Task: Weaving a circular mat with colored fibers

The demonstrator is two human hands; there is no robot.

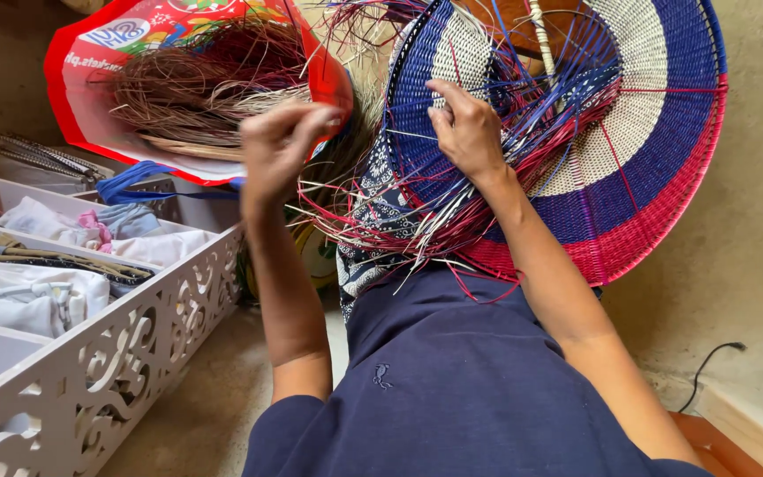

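Nearest to where I stood was the person's dark blue shirt (452,389), both bare forearms reaching up and away from it toward the work. Beside the left arm ran a white carved shelf (134,344) with folded cloths (37,296) laid in its compartments. The left hand (277,146) was raised clear of the weaving, its fingertips pinched together; it seemed to be drawing a thin strand, though the strand itself was too fine and blurred for me to be sure what was caught there. The right hand (468,128) lay directly on the round woven piece (629,132), fingers curled and pressed flat against the blue-and-white band near its inner edge, closed over the weave rather than spread. That piece stood tilted, almost on edge, in rings of white, blue and pink-red, and it lay to the right of the left hand, so the right hand was the nearer and already touching it. The loose strands (399,221) of red, blue and white fanned out from the unfinished edge toward the lap and the left hand, their long axes running roughly from the weaving down and leftward. Farther off, behind the left hand, a red bag (77,79) gaped open with a bundle of brown fibres (196,84) inside.
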